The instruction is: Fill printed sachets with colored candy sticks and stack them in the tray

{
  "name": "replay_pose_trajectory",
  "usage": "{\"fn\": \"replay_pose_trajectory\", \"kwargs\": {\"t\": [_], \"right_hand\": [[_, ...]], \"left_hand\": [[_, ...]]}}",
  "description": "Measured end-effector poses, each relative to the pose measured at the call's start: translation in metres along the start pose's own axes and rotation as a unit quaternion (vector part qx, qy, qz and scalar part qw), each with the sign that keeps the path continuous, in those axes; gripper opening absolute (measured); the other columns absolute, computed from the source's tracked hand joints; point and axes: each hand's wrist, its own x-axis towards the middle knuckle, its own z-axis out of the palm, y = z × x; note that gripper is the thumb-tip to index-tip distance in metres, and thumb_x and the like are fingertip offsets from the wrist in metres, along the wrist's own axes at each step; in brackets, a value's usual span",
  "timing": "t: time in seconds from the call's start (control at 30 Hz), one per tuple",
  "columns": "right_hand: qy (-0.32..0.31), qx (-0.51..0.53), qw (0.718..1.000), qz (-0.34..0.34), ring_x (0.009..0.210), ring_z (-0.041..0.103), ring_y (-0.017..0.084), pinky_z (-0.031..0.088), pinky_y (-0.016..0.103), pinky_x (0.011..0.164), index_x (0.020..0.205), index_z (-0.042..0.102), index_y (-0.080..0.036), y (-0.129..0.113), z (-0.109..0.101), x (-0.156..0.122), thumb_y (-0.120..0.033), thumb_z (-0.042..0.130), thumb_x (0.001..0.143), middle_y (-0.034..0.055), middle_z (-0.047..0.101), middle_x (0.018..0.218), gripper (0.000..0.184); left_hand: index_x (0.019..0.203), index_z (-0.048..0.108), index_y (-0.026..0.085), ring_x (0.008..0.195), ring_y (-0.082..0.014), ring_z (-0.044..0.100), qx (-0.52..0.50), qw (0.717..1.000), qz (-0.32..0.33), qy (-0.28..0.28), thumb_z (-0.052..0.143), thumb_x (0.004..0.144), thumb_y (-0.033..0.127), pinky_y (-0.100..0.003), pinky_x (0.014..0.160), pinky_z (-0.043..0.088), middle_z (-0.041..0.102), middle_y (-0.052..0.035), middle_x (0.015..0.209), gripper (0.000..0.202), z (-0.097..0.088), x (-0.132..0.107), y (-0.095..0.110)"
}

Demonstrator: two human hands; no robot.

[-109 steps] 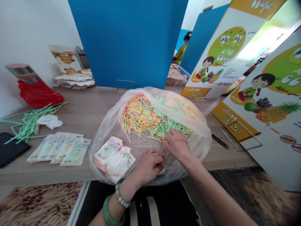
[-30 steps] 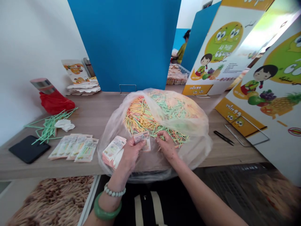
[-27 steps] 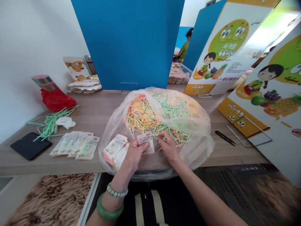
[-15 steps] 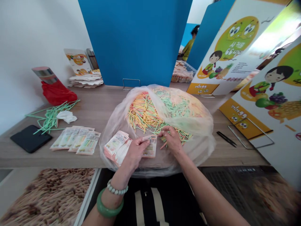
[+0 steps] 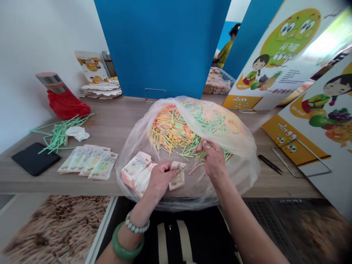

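My left hand (image 5: 158, 179) pinches a small printed packet (image 5: 177, 179) by its left edge, just above the plastic. To the right, my right hand (image 5: 214, 158) has its fingers bent together at the near edge of a heap of thin coloured sticks (image 5: 170, 132), with a few green sticks at the fingertips. The heap, in yellow, pink and green, lies in a wide, opened clear plastic bag (image 5: 134, 137). A stack of similar packets (image 5: 137, 170) rests on the bag's left part, beside my left wrist. One pink stick (image 5: 196, 168) lies loose between my hands.
Several filled packets (image 5: 103, 167) lie left of the bag, near a black tablet-like object (image 5: 35, 158), long green sticks (image 5: 59, 134) and a crumpled tissue (image 5: 78, 134). Black tweezers (image 5: 270, 164) are at right. A blue divider (image 5: 162, 47) stands behind; a person (image 5: 227, 49) is beyond.
My right hand has moved right and slightly away from me along the heap. The packet in my left hand has tilted and shifted slightly. The view has turned a little.
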Motion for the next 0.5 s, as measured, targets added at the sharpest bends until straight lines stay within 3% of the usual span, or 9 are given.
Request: {"fn": "replay_pose_trajectory", "kwargs": {"t": [0.13, 0.23, 0.37, 0.5], "right_hand": [[-0.063, 0.122, 0.991, 0.005, 0.061, 0.062, 0.014, 0.051, 0.031, 0.068, 0.086, 0.055, -0.023, -0.028, 0.032, -0.020, -0.035, 0.061, 0.088, -0.0065, 0.058, 0.065, 0.014], [-0.076, 0.157, 0.985, 0.000, 0.066, 0.066, 0.014, 0.052, 0.032, 0.073, 0.086, 0.053, -0.023, -0.034, 0.050, -0.032, -0.033, 0.059, 0.091, -0.0062, 0.058, 0.069, 0.013], [-0.064, 0.076, 0.994, -0.034, 0.069, 0.066, 0.015, 0.051, 0.034, 0.078, 0.087, 0.055, -0.023, -0.021, 0.055, -0.040, -0.034, 0.055, 0.095, -0.0048, 0.062, 0.071, 0.014], [-0.043, -0.022, 0.997, -0.060, 0.071, 0.064, 0.015, 0.048, 0.033, 0.081, 0.085, 0.058, -0.022, -0.011, 0.050, -0.043, -0.034, 0.054, 0.096, -0.0033, 0.065, 0.069, 0.016]], "left_hand": [[0.058, 0.063, 0.014, 0.053, -0.0109, 0.047, 0.012, 1.000, 0.000, 0.018, 0.084, 0.052, 0.037, -0.024, 0.053, 0.038, 0.055, 0.0028, 0.055, 0.031, 0.007, 0.000, 0.003], [0.050, 0.056, 0.016, 0.050, -0.0082, 0.040, 0.024, 0.999, 0.025, 0.012, 0.083, 0.052, 0.037, -0.022, 0.050, 0.031, 0.048, 0.0050, 0.050, 0.034, 0.011, 0.000, 0.006], [0.052, 0.059, 0.016, 0.047, -0.0079, 0.038, 0.051, 0.998, 0.029, -0.001, 0.080, 0.057, 0.039, -0.022, 0.046, 0.029, 0.047, 0.0050, 0.048, 0.031, 0.010, -0.003, 0.007], [0.065, 0.067, 0.015, 0.041, -0.0100, 0.042, 0.034, 0.999, -0.027, -0.023, 0.079, 0.059, 0.040, -0.024, 0.043, 0.031, 0.054, 0.0032, 0.048, 0.028, 0.008, -0.009, 0.006]]}}
